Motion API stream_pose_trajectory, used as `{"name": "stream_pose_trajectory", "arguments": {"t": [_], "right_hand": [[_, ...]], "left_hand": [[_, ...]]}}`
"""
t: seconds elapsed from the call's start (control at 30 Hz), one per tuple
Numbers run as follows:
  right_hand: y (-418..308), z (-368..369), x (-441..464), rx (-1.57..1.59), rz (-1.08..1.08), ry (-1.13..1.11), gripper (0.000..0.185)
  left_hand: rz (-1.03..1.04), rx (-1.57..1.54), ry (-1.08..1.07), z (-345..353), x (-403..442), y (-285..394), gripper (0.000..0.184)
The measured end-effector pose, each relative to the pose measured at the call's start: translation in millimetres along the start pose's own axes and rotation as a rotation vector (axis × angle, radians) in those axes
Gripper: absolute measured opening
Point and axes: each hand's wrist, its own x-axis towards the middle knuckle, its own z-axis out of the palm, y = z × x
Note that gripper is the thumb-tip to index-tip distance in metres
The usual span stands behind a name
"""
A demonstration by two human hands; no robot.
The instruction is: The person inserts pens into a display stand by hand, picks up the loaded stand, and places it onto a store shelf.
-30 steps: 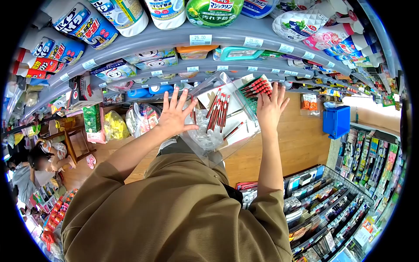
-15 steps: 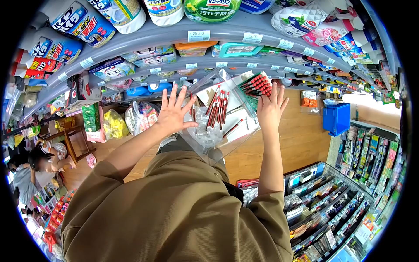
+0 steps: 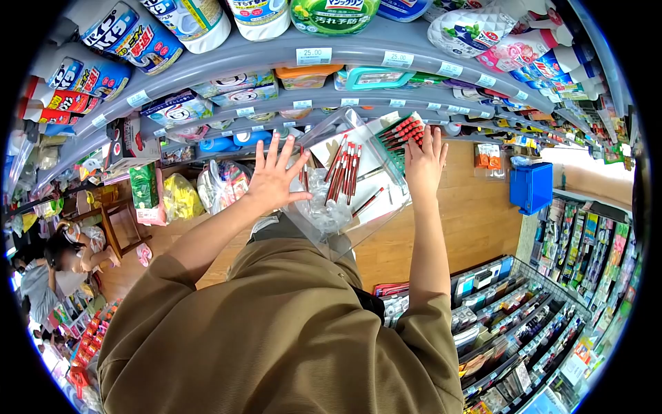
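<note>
My left hand [image 3: 276, 176] is open with its fingers spread, palm down, at the left edge of a clear plastic tub [image 3: 345, 241]. Inside the tub, several loose dark-red pencils [image 3: 343, 169] lie on a white sheet [image 3: 389, 196], beside crumpled clear plastic [image 3: 327, 207]. One pencil lies apart near the tub's lower right. At the tub's far right, a green tray [image 3: 396, 164] carries a stack of red-ended pencils [image 3: 403, 133]. Against this stack rests my right hand [image 3: 425, 162], its fingers stretched out and no pencil visibly gripped.
Ahead runs a grey shelf [image 3: 262, 58] with price tags and cleaning bottles [image 3: 334, 14]. A blue bin [image 3: 531, 188] stands on the wooden floor [image 3: 476, 214] at right. Racks of packaged goods [image 3: 517, 331] fill the lower right. A person [image 3: 69, 252] is at far left.
My right hand has shifted slightly left and toward me, and its fingers have drawn closer together beside the stack. My left hand and the tub have hardly moved.
</note>
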Motion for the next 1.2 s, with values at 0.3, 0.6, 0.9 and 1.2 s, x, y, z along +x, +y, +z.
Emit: {"name": "stream_pose_trajectory", "arguments": {"t": [0.3,0.6,0.9,1.2], "right_hand": [[-14.7,6.9,-24.7,-0.115,-0.016,0.048,0.046],[-26.7,7.4,-32.0,-0.201,0.121,-0.121,0.073],[-28.6,-7.2,-21.7,-0.133,0.141,-0.115,0.07],[-68.6,9.4,-62.1,-0.12,0.091,-0.963,0.02]], "left_hand": [[-0.005,0.001,0.01,-0.3,-1.0,0.1,0.103],[-0.002,-0.003,0.028,3.7,0.4,0.0,0.103],[-0.003,-0.005,0.029,3.7,0.1,-1.2,0.102],[0.0,-0.014,0.034,4.2,0.0,-1.4,0.101]]}}
